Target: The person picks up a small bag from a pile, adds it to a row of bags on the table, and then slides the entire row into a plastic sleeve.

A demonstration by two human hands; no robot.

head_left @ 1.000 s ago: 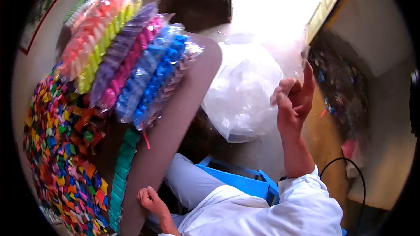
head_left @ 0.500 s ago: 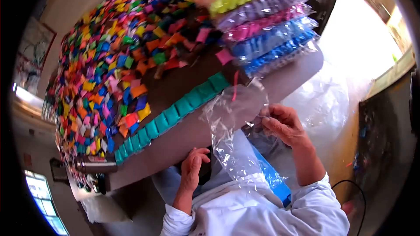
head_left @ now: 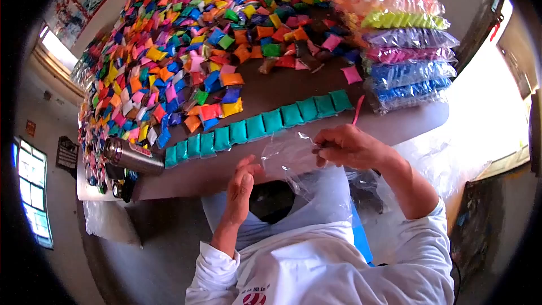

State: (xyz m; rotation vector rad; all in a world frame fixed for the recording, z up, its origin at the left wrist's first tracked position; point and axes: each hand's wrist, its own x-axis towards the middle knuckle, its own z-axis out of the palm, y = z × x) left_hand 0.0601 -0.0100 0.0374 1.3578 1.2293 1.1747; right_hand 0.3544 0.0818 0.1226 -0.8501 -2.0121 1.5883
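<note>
My right hand (head_left: 345, 146) grips the top of a clear plastic bag (head_left: 293, 164) at the table's near edge. The bag hangs down over my lap. My left hand (head_left: 240, 189) is next to the bag's left side, fingers apart and touching or almost touching the film. Just beyond both hands a row of teal packets (head_left: 265, 124) lies end to end on the brown table (head_left: 282, 93).
A heap of many-coloured small packets (head_left: 180, 39) covers the table's far half. Filled clear bags sorted by colour (head_left: 406, 51) are stacked at the right end. A metal flask (head_left: 132, 157) lies at the left end of the teal row. A pink strip (head_left: 358, 109) lies near my right hand.
My view has swung from the floor bag onto the table. My right hand brought a clear bag to the table edge, and my left hand rose to meet it.
</note>
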